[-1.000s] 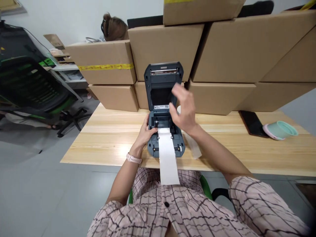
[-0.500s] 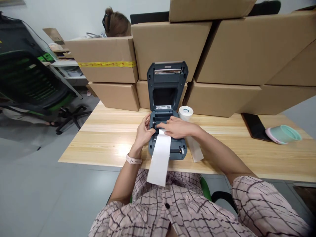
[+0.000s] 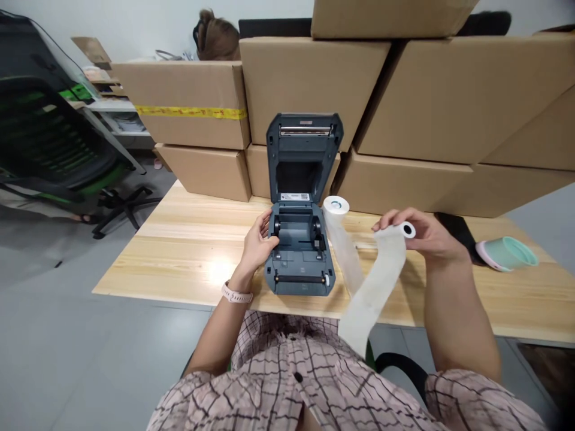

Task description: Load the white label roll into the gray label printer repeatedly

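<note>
A dark grey label printer [image 3: 300, 263] stands on the wooden table with its lid [image 3: 305, 155] raised, its inner bay bare between two roll holders. My left hand [image 3: 259, 244] grips the printer's left side, thumb on the rim and fingers behind. To the right of the printer, my right hand [image 3: 424, 233] holds a small roll of label paper [image 3: 390, 242] above the table. Its loose strip hangs down past the front edge. Another paper roll [image 3: 336, 205] stands beside the printer, its strip [image 3: 345, 254] trailing forward over the table.
Stacked cardboard boxes [image 3: 314, 84] line the table's back edge. At the right lie a dark phone-like slab [image 3: 456, 230] and a mint green cup [image 3: 510, 254] on its side. An office chair [image 3: 58, 143] is at the left. A person's head [image 3: 218, 37] shows behind the boxes.
My right hand has lifted the small paper roll out of the printer and carried it to the right. My left hand has stayed on the printer's left side.
</note>
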The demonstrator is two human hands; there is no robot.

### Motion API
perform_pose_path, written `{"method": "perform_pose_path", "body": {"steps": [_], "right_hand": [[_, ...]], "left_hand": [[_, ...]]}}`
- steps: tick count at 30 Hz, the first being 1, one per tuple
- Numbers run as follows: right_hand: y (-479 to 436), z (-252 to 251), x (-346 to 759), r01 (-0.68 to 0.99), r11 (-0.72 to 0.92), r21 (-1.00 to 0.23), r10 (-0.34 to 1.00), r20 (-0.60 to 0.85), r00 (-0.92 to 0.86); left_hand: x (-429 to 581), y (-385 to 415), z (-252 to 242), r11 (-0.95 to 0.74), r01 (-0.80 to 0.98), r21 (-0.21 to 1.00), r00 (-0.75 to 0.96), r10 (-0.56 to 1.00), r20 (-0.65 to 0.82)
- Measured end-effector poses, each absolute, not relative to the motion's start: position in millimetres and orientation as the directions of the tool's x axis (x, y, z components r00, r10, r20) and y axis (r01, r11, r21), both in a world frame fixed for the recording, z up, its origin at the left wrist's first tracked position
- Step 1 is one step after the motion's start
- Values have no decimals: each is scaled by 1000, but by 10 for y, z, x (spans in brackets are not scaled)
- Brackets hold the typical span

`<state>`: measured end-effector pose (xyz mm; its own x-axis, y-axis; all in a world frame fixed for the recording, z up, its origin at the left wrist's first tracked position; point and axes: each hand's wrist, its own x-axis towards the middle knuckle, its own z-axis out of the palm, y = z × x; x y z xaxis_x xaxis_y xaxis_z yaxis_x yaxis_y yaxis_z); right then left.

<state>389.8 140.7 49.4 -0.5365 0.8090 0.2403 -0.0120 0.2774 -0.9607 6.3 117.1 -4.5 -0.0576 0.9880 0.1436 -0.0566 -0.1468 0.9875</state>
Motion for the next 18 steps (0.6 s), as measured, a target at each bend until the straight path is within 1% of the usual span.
{"method": "perform_pose_path", "body": {"steps": [2,4,6,8,11,13,16,18], "right_hand": [[1392,314,4002,87,199,-976,868,135,-477],[1403,161,3978,197,81,-977,906,-10,-424],[1426,57,3885,277,-17,-961,912,-128,-390],[1446,12,3800,310,-60,-949,904,-183,-386],[1449,39,3803,305,-64,-950,883,-197,-427],[1446,92,3885,267,-70,-961,873,-189,-450],[1515,185,3984,170,-21,-985,914,-88,-396],[1652,239,3946,189,49,-981,940,-19,-342]], "left_hand": [[69,1167,-48,-146,-59,987,-66,988,142],[69,1166,-55,-153,-72,986,-70,986,148],[63,1167,-65,-154,-82,985,-70,986,148],[52,1170,-72,-150,-81,985,-68,987,144],[41,1172,-73,-140,-72,988,-72,988,135],[41,1171,-70,-129,-65,989,-78,989,124],[46,1170,-65,-122,-62,991,-86,989,117],[48,1171,-66,-125,-60,990,-87,989,120]]}}
